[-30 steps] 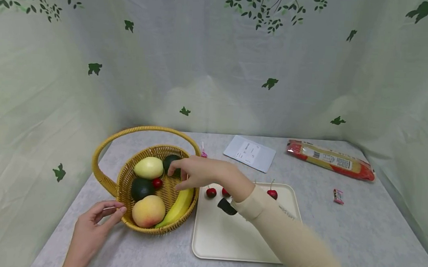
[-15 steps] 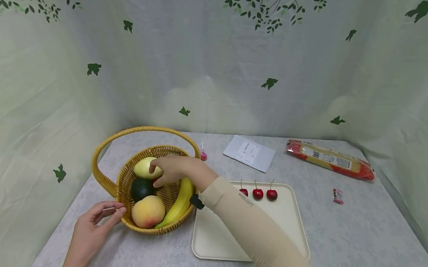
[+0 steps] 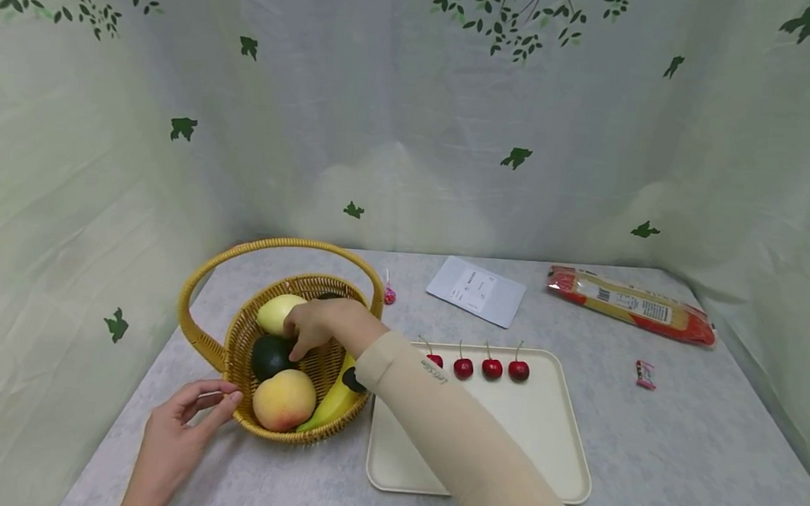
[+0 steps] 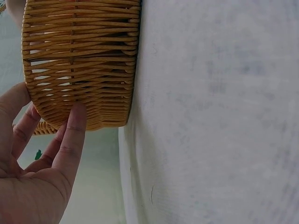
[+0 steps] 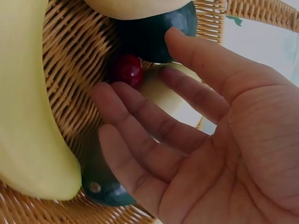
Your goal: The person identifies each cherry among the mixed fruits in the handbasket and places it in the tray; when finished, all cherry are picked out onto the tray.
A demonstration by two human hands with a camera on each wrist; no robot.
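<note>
A wicker basket (image 3: 296,435) with a tall handle holds a peach (image 3: 284,400), a banana (image 3: 329,409), a pale yellow fruit (image 3: 278,314) and two dark green fruits, one (image 3: 271,357) plain to see, the other mostly behind my right hand. At the basket's left front rim, my left hand (image 3: 181,433) holds on with thumb and index finger; its thumb (image 4: 74,126) presses the outer weave. My right hand (image 3: 320,325) reaches inside over the fruit. In the right wrist view, its loosely bent fingers (image 5: 126,112) are close to a red cherry (image 5: 128,71), with the thumb apart.
Right of the basket lies a cream tray (image 3: 533,439) with several cherries (image 3: 491,369) in a row. Behind are a lollipop (image 3: 390,295), a grey pouch (image 3: 475,291) and a red-and-yellow food packet (image 3: 631,305). A small pink candy (image 3: 645,374) lies at right.
My right hand has moved left and deeper into the basket, uncovering the tray's cherries. The left hand stays at the rim. The head view has shifted slightly.
</note>
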